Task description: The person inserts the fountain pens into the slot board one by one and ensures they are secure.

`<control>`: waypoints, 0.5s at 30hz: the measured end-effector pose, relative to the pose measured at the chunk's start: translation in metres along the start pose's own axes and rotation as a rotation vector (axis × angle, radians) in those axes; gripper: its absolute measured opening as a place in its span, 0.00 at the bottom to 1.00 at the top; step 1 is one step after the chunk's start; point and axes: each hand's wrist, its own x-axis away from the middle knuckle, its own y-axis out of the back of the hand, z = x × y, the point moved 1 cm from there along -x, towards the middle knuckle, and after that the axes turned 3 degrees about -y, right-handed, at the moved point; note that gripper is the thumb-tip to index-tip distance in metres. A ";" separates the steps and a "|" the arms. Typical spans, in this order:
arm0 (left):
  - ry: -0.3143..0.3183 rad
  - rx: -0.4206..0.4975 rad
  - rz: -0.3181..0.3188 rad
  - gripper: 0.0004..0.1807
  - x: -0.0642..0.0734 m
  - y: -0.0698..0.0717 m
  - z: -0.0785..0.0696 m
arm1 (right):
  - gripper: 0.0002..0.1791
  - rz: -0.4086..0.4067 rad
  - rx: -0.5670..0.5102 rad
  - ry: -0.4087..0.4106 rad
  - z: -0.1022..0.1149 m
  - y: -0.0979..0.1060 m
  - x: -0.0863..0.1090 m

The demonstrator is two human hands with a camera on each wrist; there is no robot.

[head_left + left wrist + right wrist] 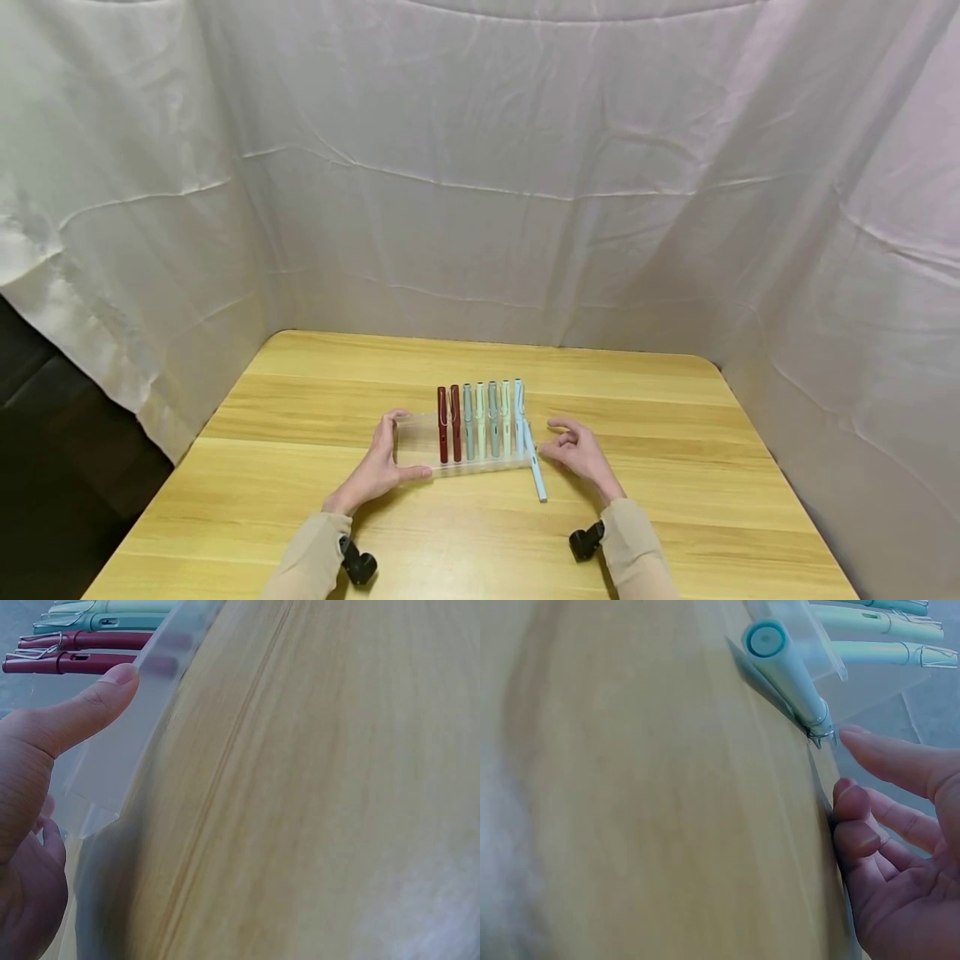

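A clear plastic pen tray [417, 443] lies on the table, with a row of capped pens across it. From the left come two dark red pens [443, 427], then grey-green and pale green pens [481, 423] alternating, then a light blue pen [519, 412]. My left hand [378, 467] grips the tray's left end, its thumb [97, 705] along the front wall. Another light blue pen [536, 468] slants at the tray's right end, its near end jutting past the front edge. Beside it is my right hand [577, 452], fingers loosely bent and holding nothing; the thumb is close to the pen's clip end.
The wooden table [480, 550] has rounded far corners. Pale curtains [480, 208] hang behind it and along both sides. A dark object [45, 417] stands beyond the left edge. Black wrist cameras [358, 562] sit at both sleeves.
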 end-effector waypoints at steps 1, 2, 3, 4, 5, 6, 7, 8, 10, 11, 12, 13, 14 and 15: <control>0.001 -0.002 0.001 0.56 0.000 0.000 0.000 | 0.31 -0.005 0.001 -0.001 0.000 0.000 0.000; 0.002 -0.002 0.000 0.56 0.000 0.000 0.000 | 0.31 -0.009 0.007 0.001 0.000 -0.001 0.000; 0.003 -0.002 0.001 0.56 0.000 0.000 0.000 | 0.31 -0.014 0.013 0.003 0.001 -0.001 0.000; 0.002 -0.002 0.000 0.56 0.000 0.000 0.001 | 0.31 -0.021 0.020 0.004 0.001 -0.002 -0.001; 0.003 0.000 -0.001 0.56 0.000 -0.001 0.001 | 0.31 -0.029 0.025 0.000 0.001 -0.003 -0.001; 0.003 0.001 -0.001 0.56 0.000 -0.001 0.001 | 0.31 -0.032 0.036 0.002 0.002 -0.003 -0.001; 0.004 0.002 0.000 0.56 0.000 -0.001 0.001 | 0.31 -0.034 0.051 0.007 0.002 -0.003 -0.001; 0.006 0.002 0.001 0.56 0.000 -0.001 0.001 | 0.31 -0.038 0.061 0.006 0.002 -0.003 -0.001; 0.007 0.004 0.001 0.56 0.000 0.000 0.001 | 0.31 -0.039 0.069 0.003 0.002 -0.003 -0.002; 0.009 0.003 0.002 0.56 0.000 0.000 0.001 | 0.31 -0.036 0.076 0.005 0.002 -0.003 -0.002; 0.009 0.002 0.003 0.56 0.000 0.000 0.001 | 0.31 -0.034 0.081 0.005 0.003 -0.003 -0.002; 0.010 0.002 0.002 0.56 0.000 0.000 0.001 | 0.32 -0.032 0.081 0.006 0.003 -0.004 -0.002; 0.009 0.002 0.001 0.56 0.000 0.000 0.001 | 0.32 -0.032 0.076 0.003 0.003 -0.004 -0.002; 0.008 0.003 0.001 0.56 0.000 0.000 0.001 | 0.32 -0.027 0.073 0.005 0.003 -0.004 -0.002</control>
